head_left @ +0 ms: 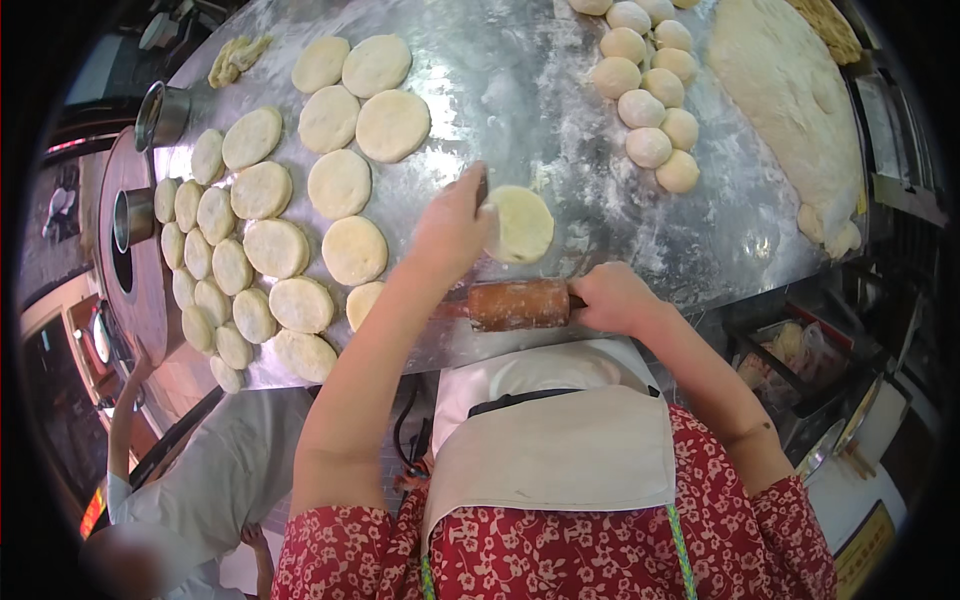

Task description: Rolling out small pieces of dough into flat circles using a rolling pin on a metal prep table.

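My left hand (454, 225) is at the left edge of a flat round of dough (523, 225), its thumb overlapping the rim. Whether the fingers grip the round or only touch it is hard to see. Just below, a wooden rolling pin (519, 306) with a short thick barrel lies crosswise near the table's front edge. My right hand (616, 298) is closed around its right handle. My left forearm crosses in front of the pin's left handle and partly covers a dough round (363, 304).
Rows of flattened dough rounds (274, 247) cover the left side of the floured metal table (517, 97). Dough balls (643, 109) line the back right, beside a large dough mass (787, 97). Metal containers (135, 217) stand at the left edge. A co-worker (217, 457) is at lower left.
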`<act>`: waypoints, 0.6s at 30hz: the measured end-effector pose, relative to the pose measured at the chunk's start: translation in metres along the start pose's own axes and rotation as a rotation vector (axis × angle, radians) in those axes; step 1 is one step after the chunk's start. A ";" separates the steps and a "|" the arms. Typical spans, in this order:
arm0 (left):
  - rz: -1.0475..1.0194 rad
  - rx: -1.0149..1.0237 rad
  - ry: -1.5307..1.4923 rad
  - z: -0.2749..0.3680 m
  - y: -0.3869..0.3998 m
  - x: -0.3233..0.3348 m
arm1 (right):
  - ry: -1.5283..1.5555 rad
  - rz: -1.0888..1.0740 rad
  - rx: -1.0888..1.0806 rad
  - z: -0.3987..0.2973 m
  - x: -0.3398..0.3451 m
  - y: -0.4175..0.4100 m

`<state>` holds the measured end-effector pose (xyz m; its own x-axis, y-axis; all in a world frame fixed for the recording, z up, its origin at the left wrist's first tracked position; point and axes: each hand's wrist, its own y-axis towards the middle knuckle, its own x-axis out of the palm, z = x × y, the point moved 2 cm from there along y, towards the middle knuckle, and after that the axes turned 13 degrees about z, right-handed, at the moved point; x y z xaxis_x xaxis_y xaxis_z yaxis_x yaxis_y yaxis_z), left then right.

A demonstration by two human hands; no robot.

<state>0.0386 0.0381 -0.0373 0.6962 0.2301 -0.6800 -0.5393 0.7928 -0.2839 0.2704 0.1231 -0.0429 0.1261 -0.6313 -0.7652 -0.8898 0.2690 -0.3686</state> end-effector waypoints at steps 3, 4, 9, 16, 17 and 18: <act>0.366 0.138 0.085 -0.009 -0.002 -0.040 | 0.000 0.093 0.038 -0.014 -0.017 -0.013; 0.363 0.139 0.082 -0.013 -0.004 -0.040 | 0.016 0.194 0.059 -0.016 -0.022 -0.013; 0.521 0.635 0.545 -0.014 -0.014 -0.019 | -0.044 0.329 0.087 -0.007 -0.026 0.016; 0.373 0.599 0.215 0.003 0.058 -0.021 | 0.208 0.007 0.234 0.016 -0.058 0.054; 0.372 0.605 0.213 0.008 0.057 -0.016 | 0.207 0.011 0.238 0.012 -0.053 0.047; 0.145 0.674 0.116 0.014 0.051 -0.005 | 0.140 -0.032 0.174 0.003 -0.042 0.034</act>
<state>0.0139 0.0855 -0.0392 0.5646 0.3278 -0.7575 -0.1850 0.9447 0.2709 0.2359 0.1614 -0.0247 0.0805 -0.7331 -0.6754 -0.7960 0.3606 -0.4862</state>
